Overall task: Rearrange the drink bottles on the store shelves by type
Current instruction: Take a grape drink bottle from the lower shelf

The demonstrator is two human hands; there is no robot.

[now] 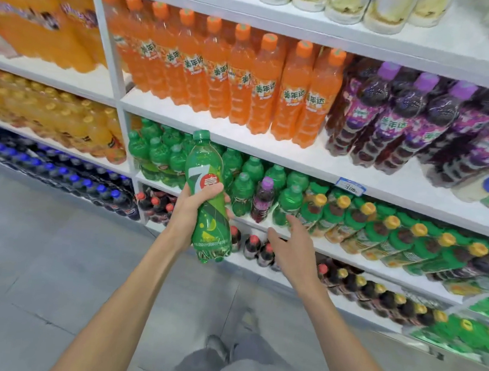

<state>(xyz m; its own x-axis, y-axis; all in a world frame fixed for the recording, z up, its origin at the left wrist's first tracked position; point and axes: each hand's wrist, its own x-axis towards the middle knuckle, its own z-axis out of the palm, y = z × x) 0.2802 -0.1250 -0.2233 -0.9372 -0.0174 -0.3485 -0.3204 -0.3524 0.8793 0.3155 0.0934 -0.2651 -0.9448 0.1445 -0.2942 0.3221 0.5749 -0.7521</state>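
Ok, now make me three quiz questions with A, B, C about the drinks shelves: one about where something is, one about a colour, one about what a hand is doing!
1. Where does the lone purple-capped bottle stand?
A) among green bottles
B) beside orange bottles
C) on the floor

2. What colour is the cap of the held bottle?
A) red
B) green
C) yellow

3. What is the right hand doing?
A) gripping a bottle
B) open, holding nothing
C) pressing the floor

Answers:
1 A, green bottles flank it on its shelf.
2 B, it is green like the bottle the left hand grips.
3 B, its fingers are spread near the shelf edge.
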